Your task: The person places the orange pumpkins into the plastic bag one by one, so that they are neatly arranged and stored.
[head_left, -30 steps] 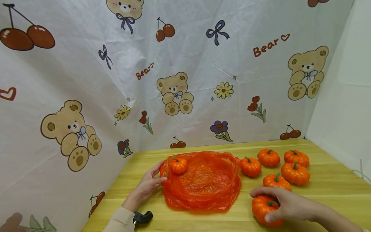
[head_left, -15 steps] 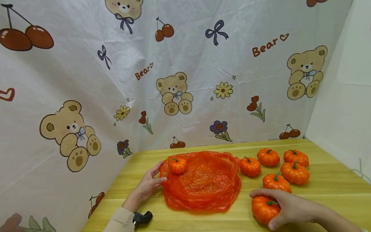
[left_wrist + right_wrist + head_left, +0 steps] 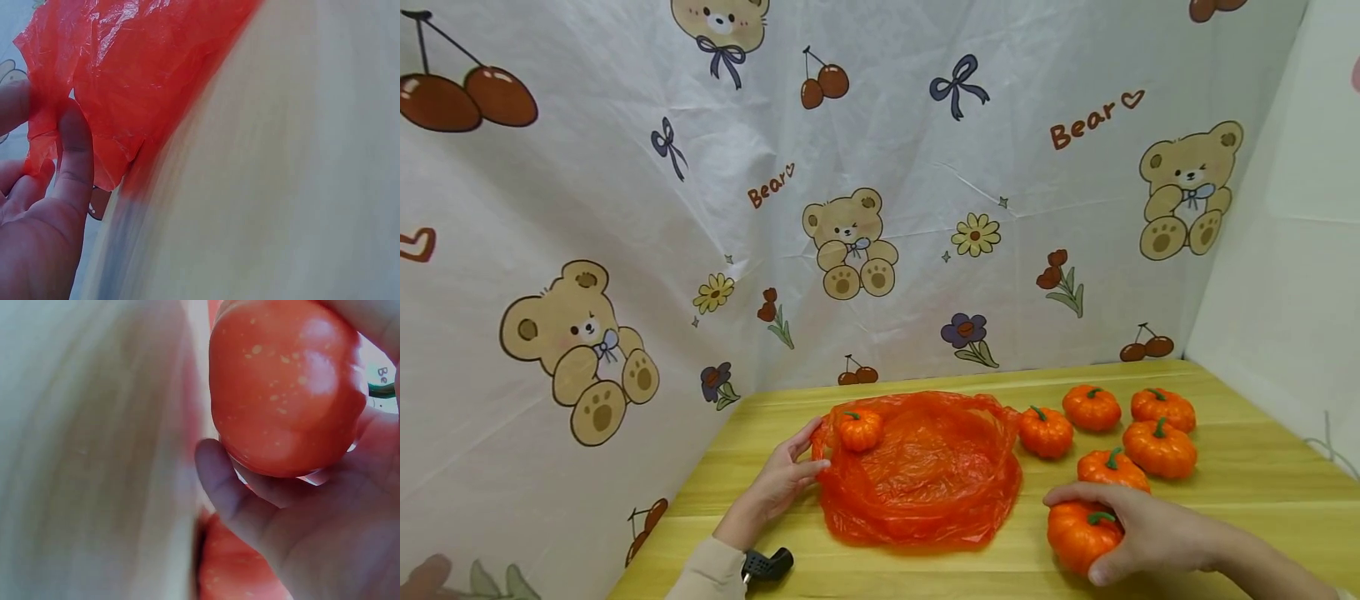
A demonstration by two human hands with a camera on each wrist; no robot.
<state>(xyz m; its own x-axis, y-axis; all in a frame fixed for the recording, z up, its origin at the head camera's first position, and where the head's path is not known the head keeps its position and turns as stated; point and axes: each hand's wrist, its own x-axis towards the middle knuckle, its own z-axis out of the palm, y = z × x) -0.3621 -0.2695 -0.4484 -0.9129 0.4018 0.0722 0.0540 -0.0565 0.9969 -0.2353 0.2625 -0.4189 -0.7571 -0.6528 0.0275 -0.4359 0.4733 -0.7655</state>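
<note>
An orange-red plastic bag (image 3: 925, 517) lies open-mouthed on the table, one small pumpkin (image 3: 861, 430) at its left rim. My left hand (image 3: 782, 479) pinches the bag's left edge; in the left wrist view, thumb and fingers (image 3: 76, 150) of that hand (image 3: 44, 231) hold the thin film (image 3: 150, 69). To the right of the bag, my right hand (image 3: 1157, 533) grips a pumpkin (image 3: 1078, 537) with a green stem. The right wrist view has this pumpkin (image 3: 287, 387) between the thumb and curled fingers of the hand (image 3: 337, 531).
Behind the right hand stand several more pumpkins, among them one close to it (image 3: 1112, 469), one beside the bag (image 3: 1046, 432) and one farther back (image 3: 1092, 408). A black object (image 3: 767, 565) is at the left wrist. A patterned cloth (image 3: 910, 167) hangs behind the wooden table (image 3: 1247, 467).
My right thumb has shifted slightly on the pumpkin, which tilts a little differently. The left hand and the bag stay the same; the head view has drifted slightly.
</note>
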